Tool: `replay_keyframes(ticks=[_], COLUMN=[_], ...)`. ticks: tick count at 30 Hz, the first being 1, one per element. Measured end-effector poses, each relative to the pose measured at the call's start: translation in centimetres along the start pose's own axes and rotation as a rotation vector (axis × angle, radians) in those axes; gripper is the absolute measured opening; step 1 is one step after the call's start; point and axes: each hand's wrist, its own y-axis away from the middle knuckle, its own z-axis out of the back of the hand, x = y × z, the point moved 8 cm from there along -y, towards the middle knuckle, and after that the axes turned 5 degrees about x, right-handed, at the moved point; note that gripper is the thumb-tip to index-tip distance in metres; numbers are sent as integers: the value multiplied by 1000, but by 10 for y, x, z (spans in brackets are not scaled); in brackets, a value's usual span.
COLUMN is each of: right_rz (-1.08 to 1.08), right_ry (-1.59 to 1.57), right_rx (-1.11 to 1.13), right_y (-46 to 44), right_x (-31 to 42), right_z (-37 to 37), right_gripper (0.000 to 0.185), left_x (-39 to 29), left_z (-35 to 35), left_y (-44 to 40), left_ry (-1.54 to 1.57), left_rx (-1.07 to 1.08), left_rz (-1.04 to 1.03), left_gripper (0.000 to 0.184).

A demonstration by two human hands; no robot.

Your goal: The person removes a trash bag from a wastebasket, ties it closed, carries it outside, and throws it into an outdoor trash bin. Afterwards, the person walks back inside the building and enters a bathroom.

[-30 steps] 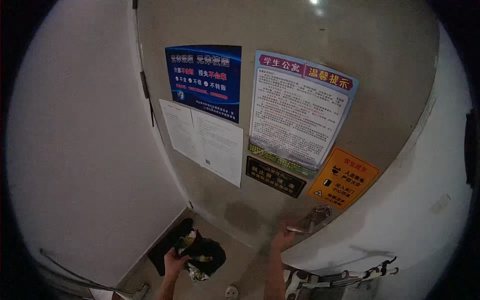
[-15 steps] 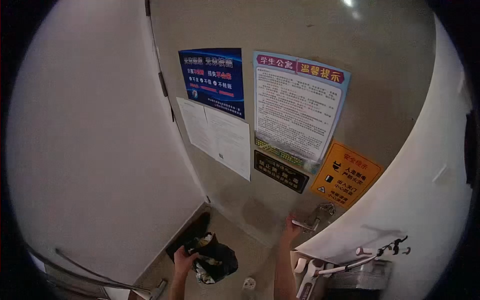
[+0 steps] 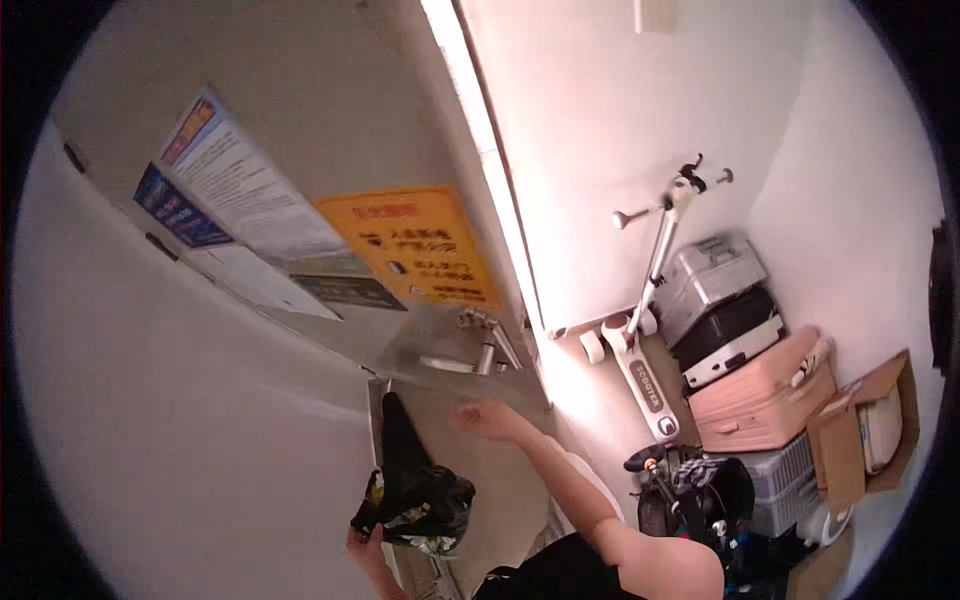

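Observation:
My left hand (image 3: 366, 545) grips the rim of a black trash bag (image 3: 455, 500) low in the head view. Its mouth gapes, showing crumpled, light-coloured waste inside. My right hand (image 3: 488, 419) reaches across in front of the grey door (image 3: 310, 90), apart from the metal door handle (image 3: 455, 365). Its fingers are somewhat blurred but look loosely stretched, with nothing in them. The handle juts out below an orange notice (image 3: 415, 245) on the door. A bright strip of light (image 3: 480, 130) runs along the door's edge.
Right of the door stands a white scooter (image 3: 645, 385). Beyond it are a silver case (image 3: 715, 280), a pink suitcase (image 3: 765, 395), a grey crate (image 3: 785, 485) and an open cardboard box (image 3: 840, 450). A dark bag (image 3: 740, 495) lies nearer. A white wall (image 3: 190, 430) bounds the left.
My right hand has let go of the door handle and drawn back. A bright strip now shows at the door's edge. The view has turned right; my left hand still holds the bag.

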Motion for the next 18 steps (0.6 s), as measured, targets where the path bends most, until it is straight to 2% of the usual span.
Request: replay_keyframes(ticks=[2, 4, 6, 7, 8, 9, 10, 12, 13, 16, 18], right_rz=[116, 496, 954, 955, 832, 711, 713, 654, 651, 590, 687], right_ry=[559, 90, -66, -69, 88, 231, 225, 680, 667, 619, 626], right_rx=[-25, -371, -692, -689, -715, -736, -718, -427, -409, -256, -159], right_y=[73, 101, 127, 112, 87, 68, 56, 26, 22, 0, -2], right_x=[101, 156, 196, 201, 198, 194, 190, 175, 174, 148, 134], right_z=[-17, 23, 52, 56, 58, 56, 47, -10, -10, -18, -31], right_gripper=[28, 23, 17, 17, 15, 14, 14, 15, 15, 15, 14], left_x=[0, -9, -13, -15, -2, 7, 13, 32, 29, 36, 48], left_z=[-1, -1, 5, 7, 11, 18, 24, 38, 39, 43, 43], left_y=[-4, -7, -15, -20, -20, -19, -18, -10, -4, 12, 26], left_ry=[83, 123, 32, -16, -6, -134, -262, -466, -513, -335, -210], left_rx=[15, 14, 21, 19, 8, 28, 47, 72, 70, -41, -129], left_rz=[-20, -20, -68, -90, -83, -93, -95, -86, -65, 66, 128], left_gripper=[40, 38, 37, 36, 36, 37, 38, 39, 39, 39, 39])
